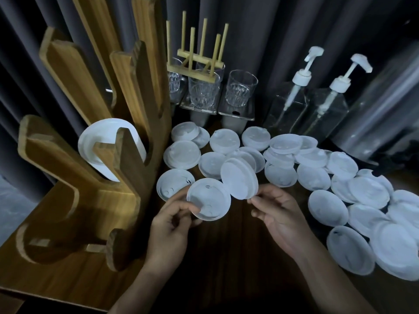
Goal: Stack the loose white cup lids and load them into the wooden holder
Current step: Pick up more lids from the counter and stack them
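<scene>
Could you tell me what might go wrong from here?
The right hand pinches its tilted lid by the rim only, so it may slip. With the left hand holding another lid, no hand is free to catch it. Reaching for the far loose lids could knock the glasses just behind them.

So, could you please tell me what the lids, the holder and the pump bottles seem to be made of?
The thin white round cup lids look like matte moulded plastic, with pressed rims and sip holes. The tall slotted wooden holder shows grain and a smooth, perhaps varnished sheen. The clear square pump bottles are see-through: glass or hard plastic, unclear.
</scene>
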Tool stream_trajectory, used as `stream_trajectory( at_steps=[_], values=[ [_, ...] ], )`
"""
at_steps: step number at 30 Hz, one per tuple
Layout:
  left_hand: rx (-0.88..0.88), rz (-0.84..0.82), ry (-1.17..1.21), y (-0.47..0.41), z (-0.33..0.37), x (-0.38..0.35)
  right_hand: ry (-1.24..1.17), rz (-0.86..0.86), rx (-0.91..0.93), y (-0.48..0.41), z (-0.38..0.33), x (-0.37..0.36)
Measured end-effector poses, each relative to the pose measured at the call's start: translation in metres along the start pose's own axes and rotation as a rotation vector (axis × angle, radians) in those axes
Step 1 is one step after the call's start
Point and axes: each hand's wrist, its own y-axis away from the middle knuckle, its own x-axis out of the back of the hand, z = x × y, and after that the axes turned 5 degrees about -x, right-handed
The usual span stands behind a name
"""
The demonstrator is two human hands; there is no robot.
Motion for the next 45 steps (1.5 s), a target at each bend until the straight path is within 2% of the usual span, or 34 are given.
stream_trajectory(
  at_steps=[3,8,15,19,24,30,37,41,45],
  values=[
    [-0.003,0.009,0.095,-0.002,0.000,0.002,0.058,0.009,0.008,-0.001,0.001,-0.002],
    [-0.042,-0.003,-0.065,-0.002,-0.003,0.002,0.151,0.046,0.014,-0.003,0.010,-0.006],
    [-0.007,0.016,-0.100,-0.003,0.002,0.002,0.210,0.076,0.051,-0.005,0.018,-0.013],
    [0.037,0.021,-0.033,-0.003,0.004,-0.001,0.149,0.093,0.029,-0.008,0.018,-0.011],
    [0.047,0.048,0.040,-0.002,0.003,-0.001,-0.060,0.182,0.013,-0.009,0.015,-0.009],
    [0.017,0.096,0.066,0.000,-0.002,0.002,-0.122,0.268,-0.013,-0.010,0.007,-0.016],
    [-0.019,0.126,0.113,0.003,0.001,-0.003,-0.218,0.169,-0.089,-0.011,0.006,-0.033],
    [-0.023,0.082,0.037,0.005,0.000,-0.003,-0.179,0.072,-0.132,-0.010,0.007,-0.054],
    [-0.025,0.021,0.031,0.004,0.000,-0.001,-0.122,0.061,-0.152,-0.014,0.007,-0.069]
  ],
)
